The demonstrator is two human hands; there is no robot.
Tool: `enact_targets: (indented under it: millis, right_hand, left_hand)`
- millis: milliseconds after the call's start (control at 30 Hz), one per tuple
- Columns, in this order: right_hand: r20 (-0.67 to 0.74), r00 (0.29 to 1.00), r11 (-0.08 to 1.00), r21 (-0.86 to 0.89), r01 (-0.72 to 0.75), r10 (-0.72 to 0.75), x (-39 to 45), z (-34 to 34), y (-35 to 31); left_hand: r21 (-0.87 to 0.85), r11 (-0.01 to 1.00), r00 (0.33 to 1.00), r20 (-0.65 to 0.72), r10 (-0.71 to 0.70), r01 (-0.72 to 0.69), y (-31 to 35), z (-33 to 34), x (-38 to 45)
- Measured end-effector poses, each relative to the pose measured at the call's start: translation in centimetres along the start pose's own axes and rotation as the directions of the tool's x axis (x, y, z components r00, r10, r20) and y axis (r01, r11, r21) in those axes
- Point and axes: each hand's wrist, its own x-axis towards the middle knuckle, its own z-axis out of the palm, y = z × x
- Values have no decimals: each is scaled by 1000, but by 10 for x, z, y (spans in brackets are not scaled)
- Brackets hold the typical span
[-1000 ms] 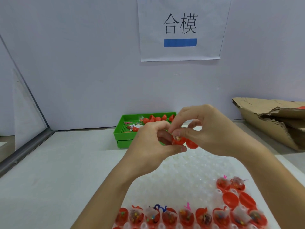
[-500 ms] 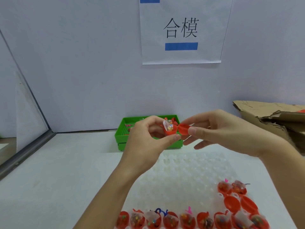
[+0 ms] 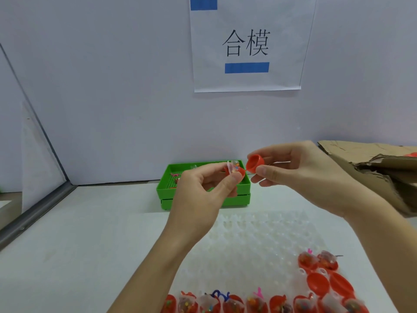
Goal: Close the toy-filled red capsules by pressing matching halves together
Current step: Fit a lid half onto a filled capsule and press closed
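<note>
Two hands: raised above the tray [image 3: 259, 236].
Left hand [image 3: 203, 195]: pinches filled half [image 3: 237, 171].
Right hand [image 3: 300, 175]: pinches empty half [image 3: 255, 162], just beside.

A: What blocks my reach ahead?
B: I see the green tray [image 3: 204, 197] against the back wall, torn cardboard [image 3: 370, 168] at right.
A: Open passage?
B: Bare table [image 3: 85, 233] at left; filled capsule halves [image 3: 257, 303] line the clear mold sheet's [image 3: 259, 240] near edge.

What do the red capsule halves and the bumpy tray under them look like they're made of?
Capsule halves: smooth red plastic, it seems, with a soft sheen and thin rims. Tray: likely thin moulded plastic, whitish and translucent, with glossy highlights on its rows of bumps.
</note>
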Motion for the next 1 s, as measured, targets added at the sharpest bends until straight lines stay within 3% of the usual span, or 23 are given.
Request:
enact_targets:
  millis: [233, 567, 767, 1000]
  right_hand:
    - [-5, 1000, 1000, 7, 20, -20, -1, 1, -2]
    - [-2, 1000, 1000, -12, 14, -14, -2, 0, -4]
    - [-34, 999, 1000, 23, 19, -18, -3, -1, -4]
    - [13, 1000, 999, 25, 21, -22, -4, -2, -4]
  left_hand:
    - [-118, 993, 999, 35, 11, -7, -3, 4, 0]
    - [-142, 990, 994, 112, 5, 11, 1, 0, 0]
    - [-253, 967, 996, 93, -1, 24, 6, -3, 0]
    - [-213, 977, 999, 45, -4, 13, 7, -2, -1]
